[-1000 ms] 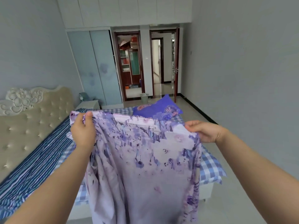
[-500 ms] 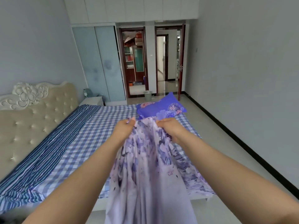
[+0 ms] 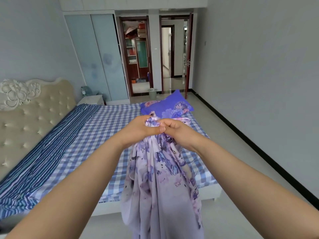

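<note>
The left hand (image 3: 138, 130) and right hand (image 3: 176, 131) touched, with fingers curled tightly on one floral cloth (image 3: 160, 178). One pillow (image 3: 166, 106) lay on the bed (image 3: 96, 128). One bin (image 3: 152, 94) stood behind, its contents hidden.

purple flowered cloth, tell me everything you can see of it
The flowered cloth looks thin and soft, pale lilac with purple and pink blooms. Its top is bunched, gripped by the left hand and right hand, which touch. It hangs in long folds before the bed, out of frame below.

even soft daylight, faint shadows, sharp focus; wide-angle bending at edges, doorway (image 3: 166, 54) brightest.
</note>
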Motion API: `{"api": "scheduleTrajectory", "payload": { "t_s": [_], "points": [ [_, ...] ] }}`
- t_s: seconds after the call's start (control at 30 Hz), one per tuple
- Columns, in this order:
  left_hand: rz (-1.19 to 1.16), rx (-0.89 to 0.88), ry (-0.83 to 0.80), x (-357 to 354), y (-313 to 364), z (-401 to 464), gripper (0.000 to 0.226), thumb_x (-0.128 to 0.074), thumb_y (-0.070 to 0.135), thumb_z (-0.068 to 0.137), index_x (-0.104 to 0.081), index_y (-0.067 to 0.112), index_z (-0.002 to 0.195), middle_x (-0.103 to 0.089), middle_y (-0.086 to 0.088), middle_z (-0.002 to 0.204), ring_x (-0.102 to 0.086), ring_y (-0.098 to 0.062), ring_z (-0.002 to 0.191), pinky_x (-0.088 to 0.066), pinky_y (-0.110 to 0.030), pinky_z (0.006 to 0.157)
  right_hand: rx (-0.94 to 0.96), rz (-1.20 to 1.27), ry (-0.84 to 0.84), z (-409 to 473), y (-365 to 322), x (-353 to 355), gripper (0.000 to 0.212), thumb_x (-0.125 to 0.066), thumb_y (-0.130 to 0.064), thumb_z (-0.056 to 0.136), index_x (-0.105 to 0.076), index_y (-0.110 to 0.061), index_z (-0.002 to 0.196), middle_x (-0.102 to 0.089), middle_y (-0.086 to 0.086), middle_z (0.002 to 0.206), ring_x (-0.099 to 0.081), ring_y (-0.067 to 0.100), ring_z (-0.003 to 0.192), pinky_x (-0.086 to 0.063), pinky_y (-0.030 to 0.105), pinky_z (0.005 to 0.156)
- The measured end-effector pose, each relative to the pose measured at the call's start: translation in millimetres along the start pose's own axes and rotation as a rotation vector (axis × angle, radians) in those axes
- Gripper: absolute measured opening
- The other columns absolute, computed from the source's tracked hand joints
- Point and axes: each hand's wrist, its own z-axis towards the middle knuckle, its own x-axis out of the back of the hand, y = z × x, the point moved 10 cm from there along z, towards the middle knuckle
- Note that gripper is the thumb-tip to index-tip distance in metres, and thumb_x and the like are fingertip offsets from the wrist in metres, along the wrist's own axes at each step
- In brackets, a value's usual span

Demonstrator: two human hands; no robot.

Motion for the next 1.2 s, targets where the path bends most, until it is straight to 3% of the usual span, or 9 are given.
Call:
{"api": "scheduleTrajectory", "payload": {
  "t_s": [0.07, 0.17, 0.3, 0.43, 0.6, 0.77, 0.87, 1.03, 1.2],
  "points": [
    [-0.004, -0.001, 0.004, -2, -1, -1, 0.026, -0.075, 0.023, 0.074, -0.071, 0.015, 0.099, -0.074, 0.001, 0.099, -0.068, -0.012, 0.098, -0.051, -0.022, 0.086, 0.029, 0.080, 0.012, -8, 8, 3, 0.033, -0.042, -0.004, 0.099, -0.053, -0.025, 0.122, -0.062, -0.005, 0.108, -0.061, -0.007, 0.091, -0.046, 0.009, 0.079],
    [-0.023, 0.008, 0.052, 1, -6, -1, 0.015, -0.070, 0.014, 0.084, -0.071, 0.015, 0.098, -0.075, 0.006, 0.094, -0.069, -0.008, 0.092, -0.051, -0.016, 0.078, -0.025, 0.213, 0.044, -21, 25, 18, 0.051, -0.050, 0.004, 0.093, -0.040, -0.024, 0.134, -0.057, 0.001, 0.087, -0.059, -0.002, 0.060, -0.044, 0.011, 0.055],
    [-0.024, -0.002, 0.125, 8, -7, 0, 0.008, -0.068, 0.016, 0.086, -0.070, 0.021, 0.092, -0.074, 0.011, 0.089, -0.069, -0.004, 0.088, -0.051, -0.015, 0.074, -0.034, -0.043, 0.054, -31, 48, 18, 0.031, -0.066, -0.007, 0.087, -0.052, -0.023, 0.109, -0.045, 0.008, 0.084, -0.046, 0.019, 0.073, -0.037, 0.032, 0.070],
    [0.033, 0.007, 0.084, 14, -2, 3, 0.019, -0.071, 0.031, 0.081, -0.068, 0.026, 0.099, -0.072, 0.014, 0.102, -0.065, -0.001, 0.100, -0.047, -0.015, 0.087, 0.002, -0.080, 0.240, -46, 60, 36, 0.014, -0.070, -0.020, 0.085, -0.056, -0.018, 0.083, -0.036, -0.002, 0.065, -0.034, 0.010, 0.058, -0.031, 0.019, 0.056],
    [0.079, -0.014, 0.008, 20, 7, 3, 0.024, -0.070, 0.033, 0.072, -0.071, 0.022, 0.093, -0.073, 0.007, 0.101, -0.067, -0.009, 0.100, -0.046, -0.032, 0.098, -0.042, -0.023, 0.070, -53, 65, 25, 0.034, -0.067, -0.023, 0.087, -0.045, -0.016, 0.062, -0.030, -0.002, 0.059, -0.028, 0.010, 0.054, -0.026, 0.019, 0.054],
    [0.088, -0.040, -0.121, 19, 20, 0, 0.041, -0.082, 0.054, 0.050, -0.076, 0.035, 0.086, -0.074, 0.011, 0.095, -0.068, -0.003, 0.092, -0.050, -0.014, 0.079, -0.005, 0.146, 0.031, -51, 53, 26, 0.033, -0.072, -0.027, 0.077, -0.056, 0.000, 0.087, -0.056, 0.007, 0.087, -0.052, 0.019, 0.083, -0.041, 0.027, 0.077],
    [0.111, -0.037, -0.175, 18, 22, -2, 0.045, -0.084, 0.055, 0.043, -0.075, 0.040, 0.085, -0.073, 0.017, 0.094, -0.067, 0.003, 0.090, -0.047, -0.006, 0.073, -0.031, 0.236, -0.118, -50, 41, 24, 0.019, -0.068, -0.012, 0.081, -0.049, -0.009, 0.083, -0.056, -0.001, 0.075, -0.053, 0.008, 0.069, -0.041, 0.016, 0.067],
    [0.044, 0.005, -0.022, 45, 10, 2, 0.053, -0.085, 0.047, 0.054, -0.073, 0.016, 0.096, -0.074, -0.003, 0.099, -0.070, -0.014, 0.094, -0.054, -0.024, 0.085, -0.088, 0.012, -0.214, -57, 43, 44, 0.039, -0.063, 0.002, 0.087, -0.047, -0.022, 0.114, -0.054, -0.017, 0.056, -0.046, 0.007, 0.056, -0.043, 0.020, 0.064],
    [-0.011, 0.074, 0.209, 73, -6, 7, 0.030, -0.073, 0.021, 0.078, -0.068, 0.008, 0.104, -0.074, -0.003, 0.099, -0.068, -0.017, 0.099, -0.047, -0.033, 0.098, -0.051, 0.333, -0.291, -71, 43, 35, 0.031, -0.070, 0.001, 0.078, -0.061, -0.020, 0.099, -0.053, 0.016, 0.085, -0.050, 0.022, 0.080, -0.048, 0.021, 0.073]
  ]
}}
